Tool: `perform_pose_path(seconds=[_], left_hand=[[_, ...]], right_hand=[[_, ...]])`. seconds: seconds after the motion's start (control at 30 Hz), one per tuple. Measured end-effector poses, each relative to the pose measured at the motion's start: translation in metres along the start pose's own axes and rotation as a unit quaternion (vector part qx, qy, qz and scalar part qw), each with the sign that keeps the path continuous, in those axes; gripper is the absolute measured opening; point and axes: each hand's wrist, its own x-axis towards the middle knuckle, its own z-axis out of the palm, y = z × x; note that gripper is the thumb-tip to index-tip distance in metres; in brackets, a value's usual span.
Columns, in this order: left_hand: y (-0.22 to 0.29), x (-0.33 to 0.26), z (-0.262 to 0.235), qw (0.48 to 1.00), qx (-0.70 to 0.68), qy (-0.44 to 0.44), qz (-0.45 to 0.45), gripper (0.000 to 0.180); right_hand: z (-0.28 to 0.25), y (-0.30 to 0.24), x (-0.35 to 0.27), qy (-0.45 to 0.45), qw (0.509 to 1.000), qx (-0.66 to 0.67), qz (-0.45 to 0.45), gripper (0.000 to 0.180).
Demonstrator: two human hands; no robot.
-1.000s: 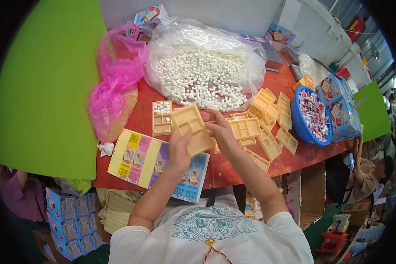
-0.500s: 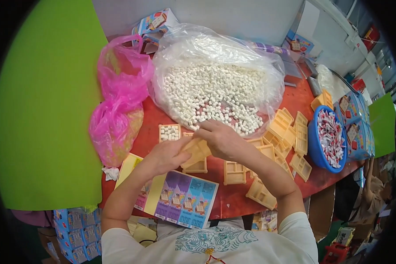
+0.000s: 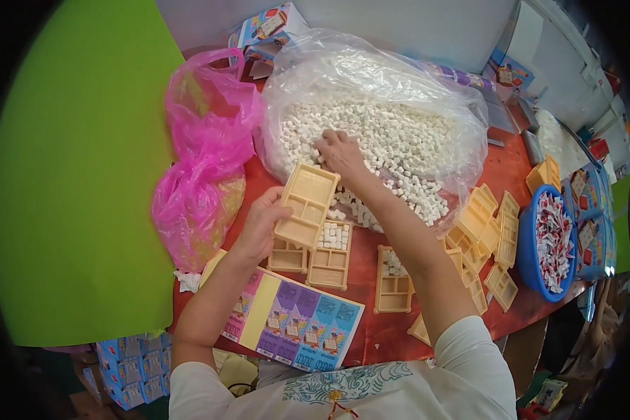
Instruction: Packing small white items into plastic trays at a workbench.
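My left hand (image 3: pixel 262 227) grips the lower left edge of a pale orange plastic compartment tray (image 3: pixel 306 190), raised and tilted, its visible compartments bare. My right hand (image 3: pixel 341 152) reaches into a heap of small white cubes (image 3: pixel 392 136) on a clear plastic bag, fingers apart, their tips among the cubes. Below the held tray lies another tray (image 3: pixel 327 269) with white cubes in its upper compartment. A third tray (image 3: pixel 287 260) is partly covered by the held one. Beside my right forearm a further tray (image 3: pixel 393 294) holds some cubes and is partly hidden.
Several stacked trays (image 3: pixel 479 217) lie on the red table (image 3: pixel 360 325), left of a blue basin (image 3: pixel 532 245) of small wrapped packets. A printed card sheet (image 3: pixel 304 322) lies at the front edge. Pink bags (image 3: pixel 210 140) stand left, by a green panel (image 3: pixel 77 175).
My right hand has left the tray and gone forward into the white cubes. My left hand keeps the tray, now turned with its compartments showing. The whole view has shifted slightly.
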Motion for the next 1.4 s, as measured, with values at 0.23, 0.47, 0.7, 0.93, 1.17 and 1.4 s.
perform_pose_path(seconds=[0.23,0.47,0.7,0.93,1.17,1.4], left_hand=[[-0.014,0.052,0.016,0.999,-0.008,0.026,-0.024,0.043],[-0.04,0.086,0.042,0.999,-0.041,0.001,-0.031,0.048],[-0.047,0.085,0.067,0.99,-0.13,0.009,-0.048,0.048],[-0.053,0.084,0.067,0.986,-0.16,0.008,-0.054,0.045],[-0.053,0.07,0.067,0.978,-0.201,-0.003,-0.052,0.049],[-0.064,0.063,0.075,0.991,-0.136,0.015,-0.016,0.052]], right_hand=[[-0.035,0.041,-0.001,0.081,0.85,0.451,0.26,0.022],[-0.079,0.004,-0.013,0.134,0.617,0.723,0.281,0.018],[-0.084,0.004,-0.031,0.113,0.613,0.73,0.282,0.012],[-0.082,0.009,-0.043,0.065,0.722,0.635,0.269,0.026],[-0.058,0.011,-0.078,0.18,0.958,0.199,0.101,0.035],[-0.081,-0.007,-0.092,0.107,0.976,0.159,0.102,0.038]])
